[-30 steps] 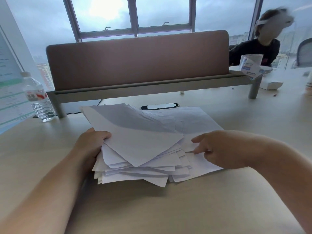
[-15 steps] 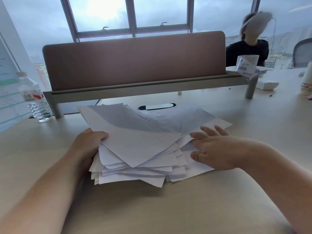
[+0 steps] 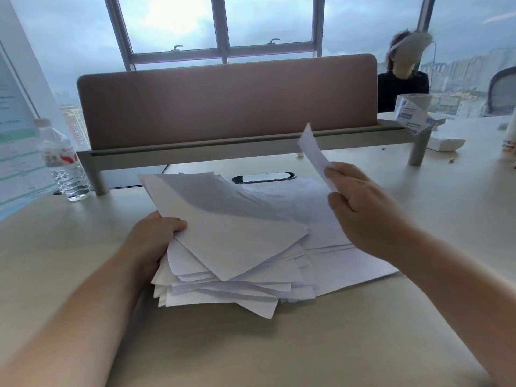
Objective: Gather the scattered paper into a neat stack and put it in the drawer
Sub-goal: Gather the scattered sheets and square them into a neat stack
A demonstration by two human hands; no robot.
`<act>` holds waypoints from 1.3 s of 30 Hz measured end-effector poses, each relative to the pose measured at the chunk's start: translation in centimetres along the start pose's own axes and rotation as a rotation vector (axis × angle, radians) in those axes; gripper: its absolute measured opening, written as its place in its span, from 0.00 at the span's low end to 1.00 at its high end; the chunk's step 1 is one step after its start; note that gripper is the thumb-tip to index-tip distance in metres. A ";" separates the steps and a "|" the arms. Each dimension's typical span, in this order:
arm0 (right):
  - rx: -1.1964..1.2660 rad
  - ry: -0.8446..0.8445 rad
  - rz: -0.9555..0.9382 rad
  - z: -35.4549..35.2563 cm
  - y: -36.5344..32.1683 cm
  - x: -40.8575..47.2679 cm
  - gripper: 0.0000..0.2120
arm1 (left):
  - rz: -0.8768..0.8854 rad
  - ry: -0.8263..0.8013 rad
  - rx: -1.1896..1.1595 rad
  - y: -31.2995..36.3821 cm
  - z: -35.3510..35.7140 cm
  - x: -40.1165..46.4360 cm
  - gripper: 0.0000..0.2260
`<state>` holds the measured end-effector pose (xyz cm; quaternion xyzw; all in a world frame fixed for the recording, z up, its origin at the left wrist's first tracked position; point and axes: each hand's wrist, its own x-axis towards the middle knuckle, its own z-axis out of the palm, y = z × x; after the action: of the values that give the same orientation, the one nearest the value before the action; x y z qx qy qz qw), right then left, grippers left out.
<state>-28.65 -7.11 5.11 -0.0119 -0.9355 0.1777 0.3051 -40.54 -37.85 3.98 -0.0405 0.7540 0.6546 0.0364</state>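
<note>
White paper pile (image 3: pixel 237 241): untidy, lower sheets hidden.
Left hand (image 3: pixel 152 241): grips near-left edge; fingers underneath, unseen.
Right hand (image 3: pixel 365 210): pinches lifted sheet (image 3: pixel 314 152).

My paper pile (image 3: pixel 237 241) on the desk (image 3: pixel 251 344) before me, bottle (image 3: pixel 62 163) far left, divider (image 3: pixel 226 101) behind, tissue roll (image 3: pixel 413 113) far right.

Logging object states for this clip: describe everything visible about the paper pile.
The paper pile is white plain sheets, fanned and misaligned with corners jutting out, lying on the pale desk. The left hand grips its left edge; the right hand pinches one sheet lifted above the pile's right side.
</note>
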 end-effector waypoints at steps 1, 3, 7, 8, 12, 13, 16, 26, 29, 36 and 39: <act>0.023 -0.050 -0.072 0.5 -0.4 -0.4 0.21 | 0.007 -0.020 0.011 -0.1 0.0 0.1 0.10; 0.015 -0.183 -0.207 1.4 -1.0 -1.1 0.25 | 0.030 -0.040 0.057 0.0 0.1 -0.1 0.09; 0.034 -0.452 -0.364 2.6 -2.5 -2.0 0.26 | 0.043 -0.078 0.060 0.0 0.3 -0.2 0.06; 0.050 -0.522 -0.379 2.9 -2.8 -2.1 0.26 | 0.043 -0.065 0.072 0.0 0.3 -0.1 0.06; 0.123 -0.763 -0.408 4.2 -2.7 -2.7 0.22 | 0.113 -0.043 0.176 -0.1 0.1 0.3 0.08; 0.149 -0.799 -0.397 4.3 -2.6 -2.7 0.21 | 0.127 -0.031 0.166 -0.2 0.1 0.5 0.11; 0.256 -0.841 -0.333 4.3 -2.5 -2.6 0.18 | 0.066 -0.090 0.075 -0.3 0.2 0.5 0.12; 0.302 -0.383 0.101 2.8 1.5 -0.3 0.19 | 0.045 -0.050 0.092 -0.8 -0.4 2.0 0.08; -0.006 -0.607 0.170 2.4 4.3 -0.2 0.35 | 0.066 0.022 0.054 -1.3 -1.4 3.6 0.09; -0.047 -0.504 -0.020 1.6 3.2 -0.1 0.11 | 0.043 0.096 -0.005 -2.1 -2.8 6.2 0.03; 0.006 -0.509 -0.033 1.1 2.4 -0.4 0.06 | 0.048 0.115 0.029 -2.3 -2.7 6.6 0.05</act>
<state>-29.19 -5.31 3.27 0.0496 -0.9817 0.1729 0.0627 -46.81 -40.91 1.36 -0.0595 0.7650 0.6409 -0.0220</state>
